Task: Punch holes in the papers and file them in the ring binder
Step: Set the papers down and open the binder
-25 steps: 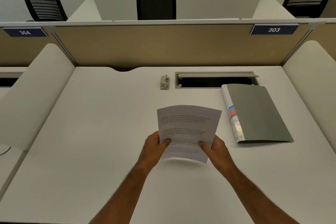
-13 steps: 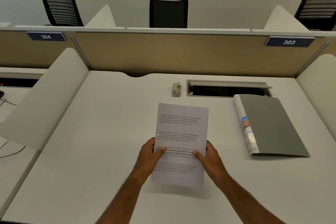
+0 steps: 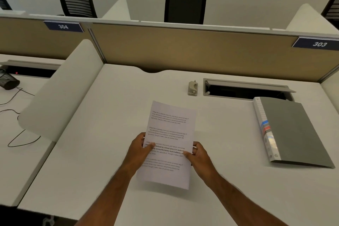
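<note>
The papers (image 3: 169, 143) were bent and tipped a moment ago. Now they are flat and straight, with the print facing up. The left hand (image 3: 140, 149) has its grip closed on the left edge, thumb on top. The right hand (image 3: 199, 156) has its grip closed on the right edge the same way. It looks like the sheets have been squared up, so they may be ready for punching. No holes show in them yet.

The papers sit in the middle of the view, held just above the tabletop (image 3: 113, 124). The hole punch (image 3: 193, 88) stands at 12 o'clock from them, near the open slot (image 3: 245, 91) at the back. The ring binder (image 3: 291, 132) lies shut at 3 o'clock, well apart.

There is lots of bare room from 7 to 11 o'clock, up to the white side wall (image 3: 60, 90). The way to the punch is clear too.
</note>
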### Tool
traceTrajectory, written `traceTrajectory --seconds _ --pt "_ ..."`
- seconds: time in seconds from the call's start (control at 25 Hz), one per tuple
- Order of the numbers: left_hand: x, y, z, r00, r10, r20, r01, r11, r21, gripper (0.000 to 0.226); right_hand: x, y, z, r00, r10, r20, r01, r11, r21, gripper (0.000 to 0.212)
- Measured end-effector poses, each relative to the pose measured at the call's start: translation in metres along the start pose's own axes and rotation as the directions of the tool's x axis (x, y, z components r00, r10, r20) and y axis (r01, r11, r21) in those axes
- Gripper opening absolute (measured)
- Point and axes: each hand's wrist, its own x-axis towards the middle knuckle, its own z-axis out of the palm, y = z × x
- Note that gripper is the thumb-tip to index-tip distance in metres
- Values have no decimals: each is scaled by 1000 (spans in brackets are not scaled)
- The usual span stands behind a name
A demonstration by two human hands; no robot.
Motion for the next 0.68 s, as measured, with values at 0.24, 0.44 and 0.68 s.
traceTrajectory --seconds 0.24,0.44,0.68 --pt "24 -11 -39 999 -2 -36 5 996 88 32 15 -2 38 995 53 86 -49 998 -49 35" --pt "46 -27 -70 997 -12 -76 25 985 169 33 27 -6 69 981 75 181 -59 994 -88 45" --pt "57 -46 -97 991 -41 -127 71 966 250 33 36 -16 103 950 90 298 -36 982 -185 52"
